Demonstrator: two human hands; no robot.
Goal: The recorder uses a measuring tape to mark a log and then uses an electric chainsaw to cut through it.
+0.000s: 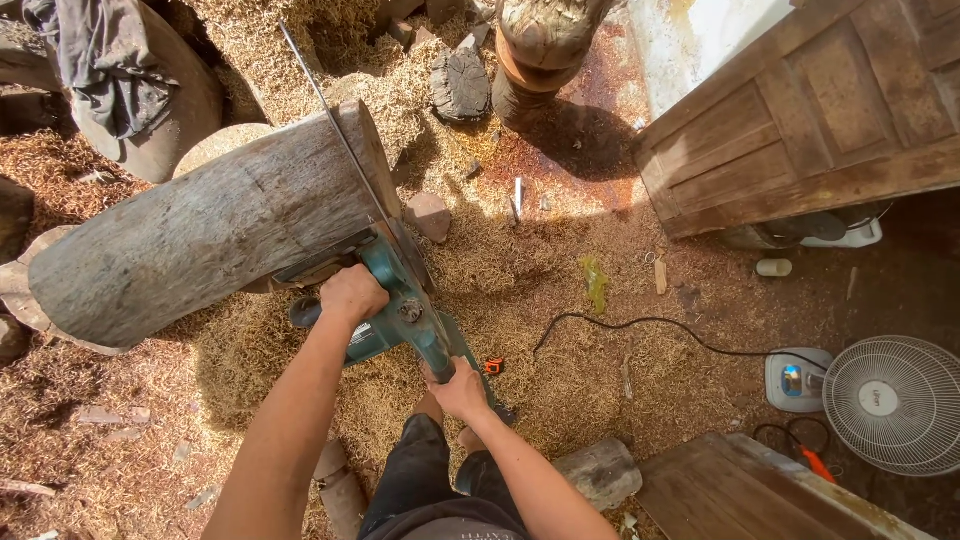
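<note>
Both hands grip a teal plastic chainsaw point(405, 315): the left hand point(352, 293) has fingers curled round the front handle, the right hand point(458, 390) fingers wrapped on the rear grip. Its thin metal bar lies against a rough, grey, round log point(200, 235) resting on sawdust-strewn floor point(560, 290).

Person stands over sawdust-covered ground point(560, 300), both bare hands on teal chainsaw point(405, 315). Left hand point(352, 295) wraps front handle; right hand point(458, 392) closed around rear grip. Saw bar point(335, 135) lies along cut end of large grey log point(200, 235), which rests tilted across left half of ground. Black cord point(640, 325) snakes right toward white fan point(895, 405) at right edge. Wooden panelled door point(810, 110) leans at upper right corner. Carved wooden post point(540, 50) stands at top edge.
</note>
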